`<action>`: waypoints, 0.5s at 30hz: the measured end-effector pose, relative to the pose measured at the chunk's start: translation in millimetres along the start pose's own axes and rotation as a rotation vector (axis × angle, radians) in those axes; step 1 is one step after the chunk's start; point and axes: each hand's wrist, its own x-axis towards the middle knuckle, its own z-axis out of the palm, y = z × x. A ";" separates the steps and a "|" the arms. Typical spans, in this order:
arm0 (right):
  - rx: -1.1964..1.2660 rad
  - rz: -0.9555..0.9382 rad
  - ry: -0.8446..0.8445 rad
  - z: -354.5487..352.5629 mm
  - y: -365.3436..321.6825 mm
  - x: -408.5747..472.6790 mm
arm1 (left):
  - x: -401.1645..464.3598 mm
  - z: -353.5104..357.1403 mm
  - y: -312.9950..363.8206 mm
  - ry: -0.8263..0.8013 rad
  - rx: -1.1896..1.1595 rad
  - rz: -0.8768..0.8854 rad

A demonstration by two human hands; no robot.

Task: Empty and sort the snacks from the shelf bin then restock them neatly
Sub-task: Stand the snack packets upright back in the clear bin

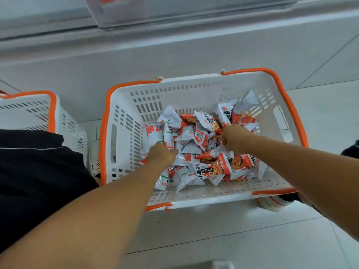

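Observation:
A white basket (124,133) with orange rim and handles stands on the floor below me. Several white-and-orange snack packets (196,136) lie heaped in it. My left hand (162,154) reaches into the left side of the heap, fingers curled down among the packets. My right hand (232,137) is in the middle right of the heap, fingers curled around packets. From behind the hands I cannot see exactly which packets each one holds. A clear shelf bin (174,14) hangs above at the top of view.
A second white-and-orange basket (38,111) stands at the left, beside my dark-clothed leg (38,171). The grey shelf base (174,47) runs behind the baskets. Pale floor tiles (233,230) surround them. A shoe (275,202) shows under the basket's near right corner.

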 end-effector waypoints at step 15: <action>0.766 0.001 -0.282 -102.1 5.3 -32.4 | -25.9 -64.6 37.2 0.113 -0.131 0.306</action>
